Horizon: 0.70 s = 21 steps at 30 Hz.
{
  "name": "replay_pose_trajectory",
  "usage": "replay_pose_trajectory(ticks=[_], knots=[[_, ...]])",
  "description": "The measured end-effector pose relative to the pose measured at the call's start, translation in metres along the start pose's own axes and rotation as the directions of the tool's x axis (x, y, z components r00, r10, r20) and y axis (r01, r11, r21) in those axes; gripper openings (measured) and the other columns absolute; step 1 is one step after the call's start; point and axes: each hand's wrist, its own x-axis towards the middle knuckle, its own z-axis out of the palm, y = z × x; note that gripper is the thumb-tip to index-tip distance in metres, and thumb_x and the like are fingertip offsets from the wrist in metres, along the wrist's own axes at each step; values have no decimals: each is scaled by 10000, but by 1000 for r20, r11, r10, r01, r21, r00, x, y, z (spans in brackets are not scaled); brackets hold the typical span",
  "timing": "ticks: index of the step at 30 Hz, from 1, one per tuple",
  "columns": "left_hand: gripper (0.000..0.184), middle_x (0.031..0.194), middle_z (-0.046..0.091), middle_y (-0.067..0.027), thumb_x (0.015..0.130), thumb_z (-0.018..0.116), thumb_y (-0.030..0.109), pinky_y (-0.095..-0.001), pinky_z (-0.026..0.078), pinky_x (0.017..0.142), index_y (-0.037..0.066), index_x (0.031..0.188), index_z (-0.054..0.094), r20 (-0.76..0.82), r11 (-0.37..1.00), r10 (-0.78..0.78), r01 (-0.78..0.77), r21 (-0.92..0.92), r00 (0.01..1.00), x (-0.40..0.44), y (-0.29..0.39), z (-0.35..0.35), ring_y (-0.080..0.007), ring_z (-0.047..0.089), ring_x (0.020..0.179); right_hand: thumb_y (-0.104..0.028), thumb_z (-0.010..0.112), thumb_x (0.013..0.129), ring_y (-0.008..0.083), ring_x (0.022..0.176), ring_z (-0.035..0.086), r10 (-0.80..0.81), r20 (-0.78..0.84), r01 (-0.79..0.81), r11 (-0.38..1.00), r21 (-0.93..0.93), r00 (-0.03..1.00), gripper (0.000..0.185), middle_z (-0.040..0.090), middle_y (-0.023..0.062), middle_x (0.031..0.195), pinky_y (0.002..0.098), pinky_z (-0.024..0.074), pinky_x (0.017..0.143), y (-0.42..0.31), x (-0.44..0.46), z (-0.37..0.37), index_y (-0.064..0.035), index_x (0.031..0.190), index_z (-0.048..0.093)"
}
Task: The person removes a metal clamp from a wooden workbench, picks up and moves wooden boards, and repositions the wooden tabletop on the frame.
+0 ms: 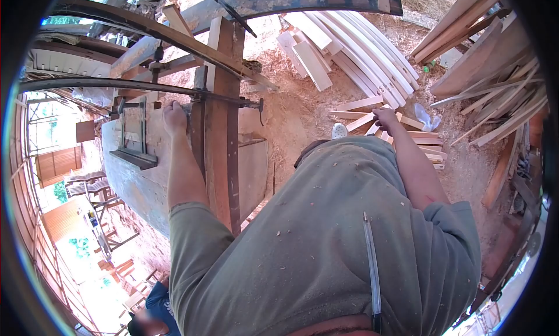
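My left hand (175, 119) is closed at the edge of the metal-topped bench (131, 185), beside an upright wooden beam (220, 132). What its fingers grip is too small to make out. A long bar clamp (151, 86) runs across the beam just above this hand. Down by the floor, my right hand (385, 119) has its fingers curled at the end of a pale wooden strip (361, 123). Several more short strips (428, 141) lie around and below that hand.
Long pale boards (372, 51) and shorter blocks (311, 65) lie on the sawdust-covered floor ahead. Offcuts (506, 109) lean at the right. A clear plastic bag (428, 118) is near the strips. Another person (160, 307) is at lower left. A pencil-like tool (372, 266) hangs on my shirt.
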Motion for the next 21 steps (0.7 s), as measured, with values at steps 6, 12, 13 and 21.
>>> replay_pose_trajectory(ticks=[6,12,13,21], knots=[[381,1105,596,-145,833,438,312,-368,395,915,56,1022,649,25,999,-35,35,8,999,-5,9,-6,-290,540,1057,-341,537,855,101,575,488,-3,-3,3,1000,-21,1000,331,579,21,845,284,396,516,0,-1,1,-98,1077,565],[377,1105,597,-139,833,437,312,-369,396,913,61,1014,653,7,999,-33,33,16,999,-7,12,-7,-291,540,1055,-337,534,854,104,587,494,-7,-4,7,1000,-23,1000,333,582,19,856,287,402,529,0,-2,0,-96,1082,563],[379,1104,597,-139,832,436,315,-370,396,912,65,1017,653,30,999,-42,41,25,999,-7,14,-9,-291,540,1054,-335,531,855,106,592,496,-7,-2,7,1000,-23,1000,331,581,20,860,288,403,530,0,-3,1,-96,1083,561],[382,1099,597,-142,828,436,323,-376,401,903,74,1019,654,25,999,-43,42,24,999,-3,6,-4,-290,546,1044,-318,549,830,103,534,484,-6,-19,6,1000,6,1000,240,554,-8,720,278,389,488,4,0,2,-151,999,583]])
